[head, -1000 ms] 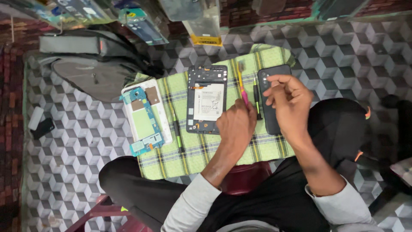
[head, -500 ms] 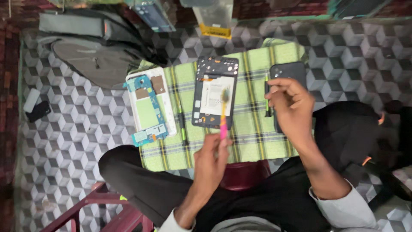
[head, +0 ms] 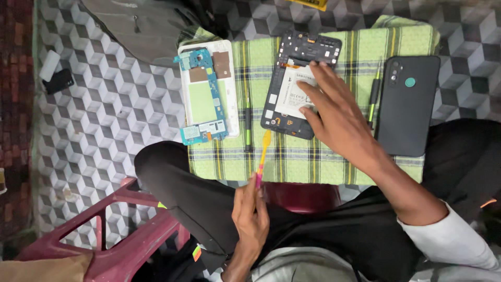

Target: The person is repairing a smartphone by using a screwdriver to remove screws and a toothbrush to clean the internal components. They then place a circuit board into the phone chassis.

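Opened phone (head: 292,89), its back cover off, lies face down on the green checked cloth (head: 334,156) spread over the person's lap, with a white battery panel showing in a dark frame and small circuit parts along the top edge. Right hand (head: 336,112) rests flat on it, fingers (head: 323,78) spread loosely over the battery and lower right corner, the thumb pointing toward the frame's bottom edge. Left hand (head: 250,219) is lower down near the body, curled closed around the pink handle of a yellow-tipped prying tool (head: 262,156), whose tip points up toward the phone's lower edge without touching it. Just left of the phone a dark screwdriver (head: 248,122) lies lengthwise on the cloth, and beyond it sits a white phone shell (head: 209,89) carrying a blue-green circuit board. To the right, a second screwdriver (head: 373,99) lies beside a dark phone back cover (head: 409,104) with a camera cluster and round green dot. A red plastic stool (head: 120,235) stands on the patterned floor (head: 104,130).
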